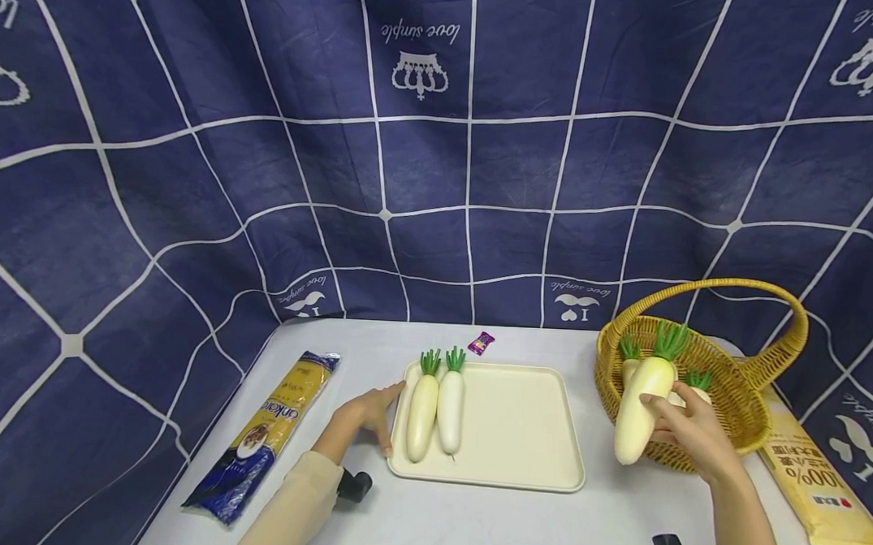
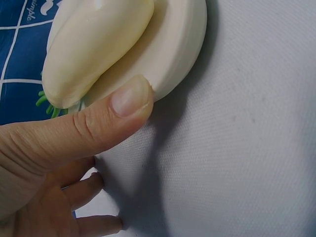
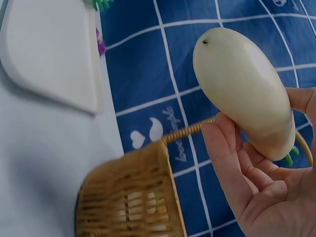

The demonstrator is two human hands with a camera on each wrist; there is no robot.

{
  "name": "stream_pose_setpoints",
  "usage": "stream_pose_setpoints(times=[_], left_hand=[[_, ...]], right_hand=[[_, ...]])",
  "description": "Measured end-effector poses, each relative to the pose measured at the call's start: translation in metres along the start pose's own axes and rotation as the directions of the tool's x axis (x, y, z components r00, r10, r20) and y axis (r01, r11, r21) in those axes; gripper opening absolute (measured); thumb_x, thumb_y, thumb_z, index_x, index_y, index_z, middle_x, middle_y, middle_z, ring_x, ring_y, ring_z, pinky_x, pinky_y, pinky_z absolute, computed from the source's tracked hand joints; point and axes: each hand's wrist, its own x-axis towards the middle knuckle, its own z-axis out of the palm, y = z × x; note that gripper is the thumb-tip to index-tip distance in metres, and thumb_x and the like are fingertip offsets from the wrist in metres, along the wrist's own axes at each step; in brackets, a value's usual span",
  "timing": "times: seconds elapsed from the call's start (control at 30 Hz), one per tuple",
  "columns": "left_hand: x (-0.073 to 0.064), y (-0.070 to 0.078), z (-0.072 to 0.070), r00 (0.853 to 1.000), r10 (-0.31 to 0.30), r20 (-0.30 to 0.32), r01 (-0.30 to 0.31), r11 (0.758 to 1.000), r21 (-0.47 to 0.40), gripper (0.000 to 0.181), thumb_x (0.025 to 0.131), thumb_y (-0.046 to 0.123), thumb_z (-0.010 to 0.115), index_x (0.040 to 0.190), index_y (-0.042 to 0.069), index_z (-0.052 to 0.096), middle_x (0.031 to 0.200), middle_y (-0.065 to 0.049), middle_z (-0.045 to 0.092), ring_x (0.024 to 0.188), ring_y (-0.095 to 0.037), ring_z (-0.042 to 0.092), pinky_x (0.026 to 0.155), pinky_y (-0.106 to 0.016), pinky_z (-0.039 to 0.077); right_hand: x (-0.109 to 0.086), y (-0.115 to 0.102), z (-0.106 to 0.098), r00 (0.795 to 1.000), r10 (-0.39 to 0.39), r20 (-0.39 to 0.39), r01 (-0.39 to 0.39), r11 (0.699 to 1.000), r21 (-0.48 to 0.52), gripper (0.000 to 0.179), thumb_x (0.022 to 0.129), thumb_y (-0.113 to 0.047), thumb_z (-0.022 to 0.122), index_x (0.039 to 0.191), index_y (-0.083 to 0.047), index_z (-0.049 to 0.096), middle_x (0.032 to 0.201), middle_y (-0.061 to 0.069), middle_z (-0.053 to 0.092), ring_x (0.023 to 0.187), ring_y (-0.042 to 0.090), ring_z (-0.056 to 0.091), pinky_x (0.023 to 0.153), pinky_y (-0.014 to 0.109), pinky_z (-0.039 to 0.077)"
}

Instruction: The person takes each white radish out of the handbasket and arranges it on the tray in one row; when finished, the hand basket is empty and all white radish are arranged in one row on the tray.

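Note:
My right hand [image 1: 696, 430] grips a white radish [image 1: 641, 411] with green leaf stubs, tilted in front of the wicker basket [image 1: 734, 395]. In the right wrist view, fingers and thumb wrap the leafy end of that radish [image 3: 242, 84]. More radishes [image 1: 629, 366] lie in the basket, partly hidden behind the held one. My left hand [image 1: 368, 412] is at the left edge of the cream tray [image 1: 521, 431], fingers spread; in the left wrist view the thumb [image 2: 121, 111] lies against the tray's rim. Two radishes, one yellowish [image 1: 421, 418] and one whiter [image 1: 450, 411], lie side by side on the tray's left.
A blue and yellow pasta packet [image 1: 264, 432] lies left of the tray. Behind the tray is a small purple wrapped candy [image 1: 480, 343]. A yellow packet [image 1: 811, 476] lies right of the basket, whose tall handle [image 1: 714, 283] arches up. A blue checked cloth [image 1: 441, 167] hangs behind the table.

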Motion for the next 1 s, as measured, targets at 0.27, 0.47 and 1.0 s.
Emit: stream_pose_setpoints(times=[0.27, 0.47, 1.0], left_hand=[[0.000, 0.000, 0.000, 1.000, -0.019, 0.003, 0.019, 1.000, -0.002, 0.122, 0.044, 0.016, 0.092, 0.148, 0.008, 0.029, 0.148, -0.018, 0.034, 0.136, -0.039, 0.030, 0.111, -0.054, 0.026], [0.000, 0.001, 0.000, 1.000, -0.018, 0.005, 0.018, 1.000, 0.001, 0.121, 0.044, 0.015, 0.092, 0.147, 0.007, 0.029, 0.147, -0.020, 0.036, 0.135, -0.040, 0.031, 0.111, -0.054, 0.028], [-0.004, 0.004, -0.002, 1.000, -0.010, 0.002, 0.010, 1.000, 0.014, 0.120, 0.045, 0.014, 0.092, 0.147, 0.006, 0.029, 0.147, -0.020, 0.035, 0.135, -0.041, 0.031, 0.111, -0.054, 0.027]], right_hand=[[0.006, -0.008, 0.023, 1.000, -0.016, 0.018, 0.015, 0.999, 0.042, 0.050, 0.096, -0.024, 0.049, 0.132, 0.005, 0.031, 0.085, 0.004, 0.063, 0.069, 0.011, 0.063, 0.066, 0.027, 0.058], [0.011, -0.010, 0.033, 0.999, -0.035, 0.013, 0.034, 0.996, 0.077, 0.052, 0.096, -0.023, 0.050, 0.136, 0.003, 0.030, 0.083, 0.003, 0.063, 0.067, 0.010, 0.062, 0.066, 0.027, 0.058], [0.011, -0.007, 0.064, 0.968, -0.252, -0.012, 0.251, 0.956, 0.150, 0.046, 0.091, -0.007, 0.058, 0.129, 0.008, 0.037, 0.095, 0.021, 0.066, 0.076, 0.007, 0.067, 0.065, 0.030, 0.059]])
